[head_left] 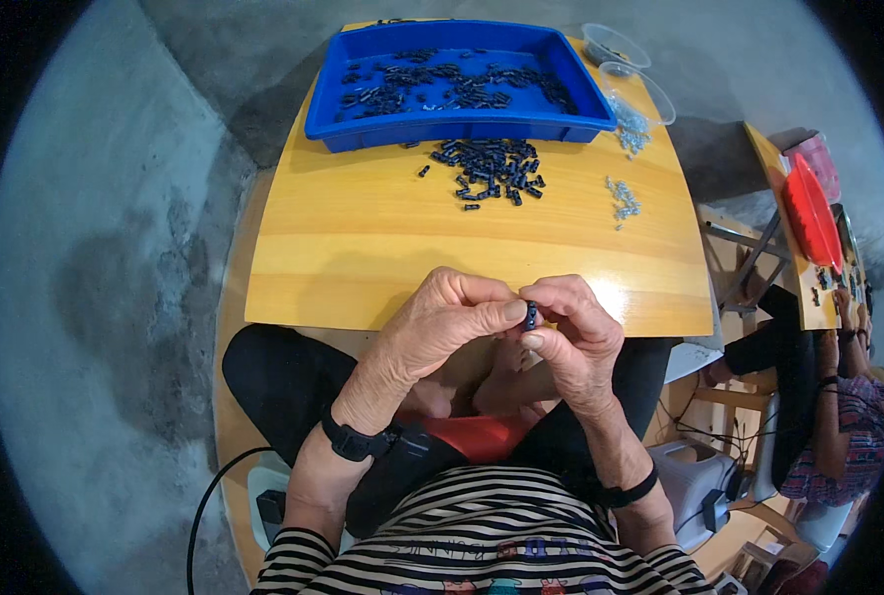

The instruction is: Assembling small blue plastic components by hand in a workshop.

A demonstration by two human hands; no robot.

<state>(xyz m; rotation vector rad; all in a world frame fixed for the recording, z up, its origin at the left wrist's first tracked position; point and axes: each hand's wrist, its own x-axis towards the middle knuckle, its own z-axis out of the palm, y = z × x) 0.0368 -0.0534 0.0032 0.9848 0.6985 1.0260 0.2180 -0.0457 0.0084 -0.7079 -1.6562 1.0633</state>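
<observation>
Between both hands, just off the near edge of the wooden table (363,253), is a small dark blue-black cylindrical part (531,316). My right hand (579,342) pinches it between thumb and fingertips. My left hand (457,317) is closed too, its thumb and forefinger pressed together right against the part; whether they grip a second tiny piece is hidden. Farther up the table lies a loose pile of similar black parts (497,169), with a few strays around it. Small clear pieces (623,201) are scattered to the right.
A blue tray (462,127) holding many more black parts spans the table's far side. Clear plastic tubs (616,45) stand at the back right, one tipped with clear pieces spilling out. At right, another person (839,436) sits by a table with a red basket (812,213).
</observation>
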